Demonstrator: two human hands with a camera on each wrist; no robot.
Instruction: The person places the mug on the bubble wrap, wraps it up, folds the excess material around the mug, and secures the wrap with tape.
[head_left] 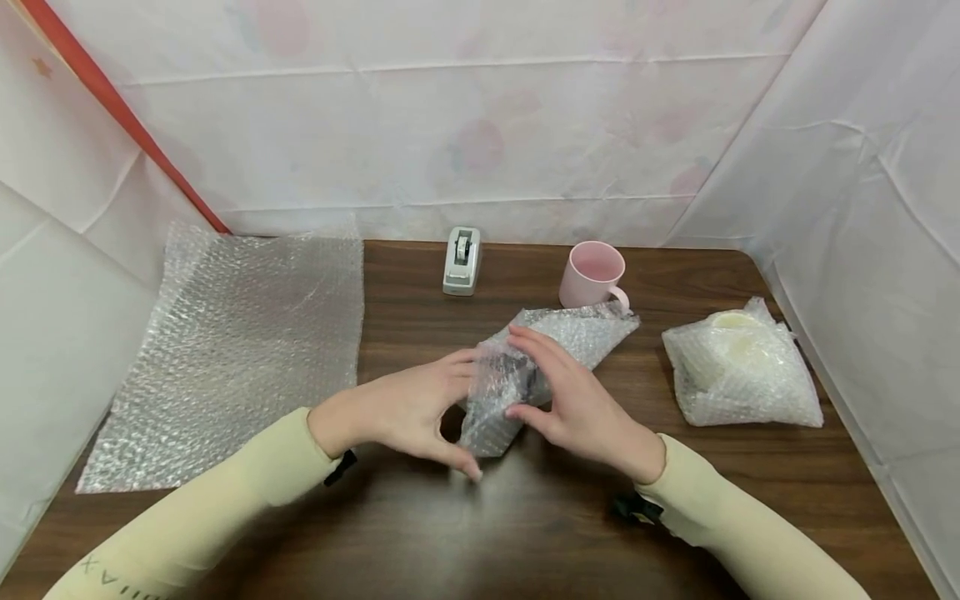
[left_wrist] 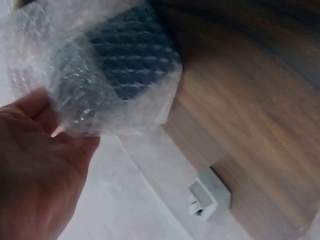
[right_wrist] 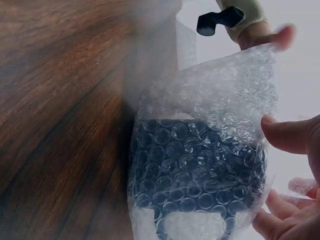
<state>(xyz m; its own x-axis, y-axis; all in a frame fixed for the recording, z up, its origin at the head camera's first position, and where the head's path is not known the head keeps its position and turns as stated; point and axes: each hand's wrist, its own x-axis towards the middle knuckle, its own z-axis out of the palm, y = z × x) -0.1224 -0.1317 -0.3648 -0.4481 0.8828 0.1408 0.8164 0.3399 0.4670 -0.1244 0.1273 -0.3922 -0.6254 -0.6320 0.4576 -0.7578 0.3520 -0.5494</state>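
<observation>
A bubble-wrapped bundle [head_left: 491, 429] rests on the table between both hands, with a dark blue thing [right_wrist: 192, 170] showing through its layers; the kind of that thing is hidden by the wrap. One end of the wrap stretches out toward the pink mug [head_left: 581, 287]. My left hand [head_left: 408, 408] touches the bundle's left side with its fingers, the thumb standing apart from it. Across the top and near side, my right hand [head_left: 573, 400] holds the wrap between spread fingers and thumb.
A flat sheet of bubble wrap [head_left: 258, 342] covers the table's left side. At the back stands a white tape dispenser [head_left: 461, 262]. On the right lies another bubble-wrapped package [head_left: 742, 367] with something pale inside. White sheeting [head_left: 480, 125] encloses the brown table [head_left: 487, 533].
</observation>
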